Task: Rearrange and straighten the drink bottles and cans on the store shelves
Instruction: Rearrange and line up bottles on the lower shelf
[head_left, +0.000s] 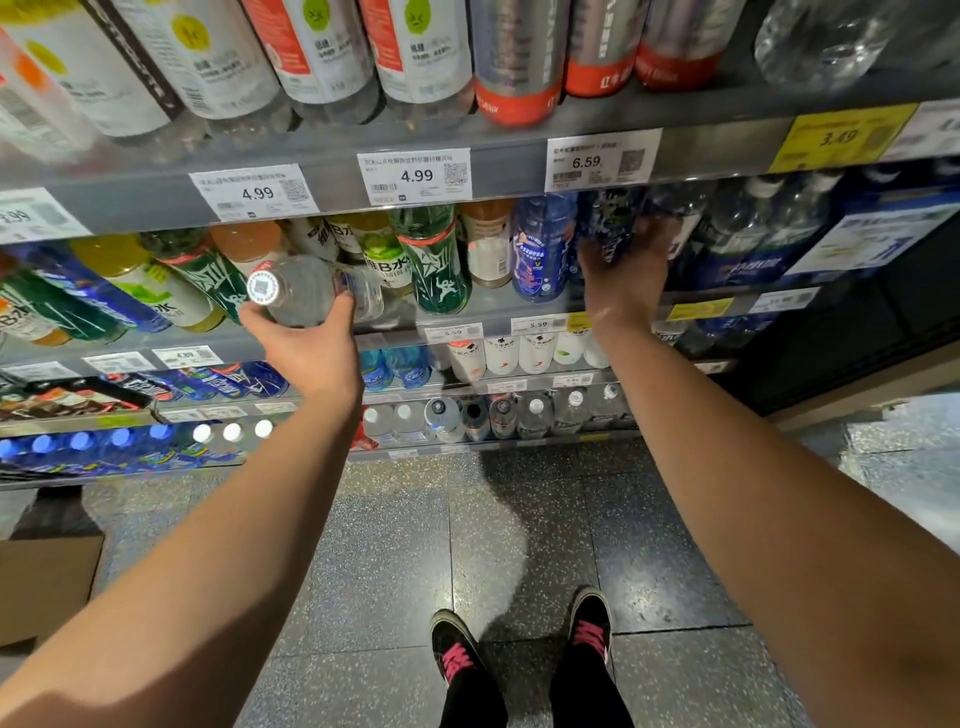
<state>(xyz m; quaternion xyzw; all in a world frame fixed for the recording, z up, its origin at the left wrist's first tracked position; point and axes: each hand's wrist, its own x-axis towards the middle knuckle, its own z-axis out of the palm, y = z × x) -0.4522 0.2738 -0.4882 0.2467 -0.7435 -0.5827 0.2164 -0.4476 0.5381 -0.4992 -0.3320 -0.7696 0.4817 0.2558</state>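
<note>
Viewpoint: one wide-angle camera on the person's head.
Direction: forward and down, towards the shelves (483, 171) and the floor (519, 545).
Nearness: close, within arm's reach.

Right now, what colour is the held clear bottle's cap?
White cap with a red rim, head view.

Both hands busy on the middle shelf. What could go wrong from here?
1. The left hand holds the clear bottle tipped toward the camera in front of the shelf edge; it may slip and fall to the floor.
2. The right hand grips a dark bottle in a packed row; pulling it could topple the blue bottle beside it.
</note>
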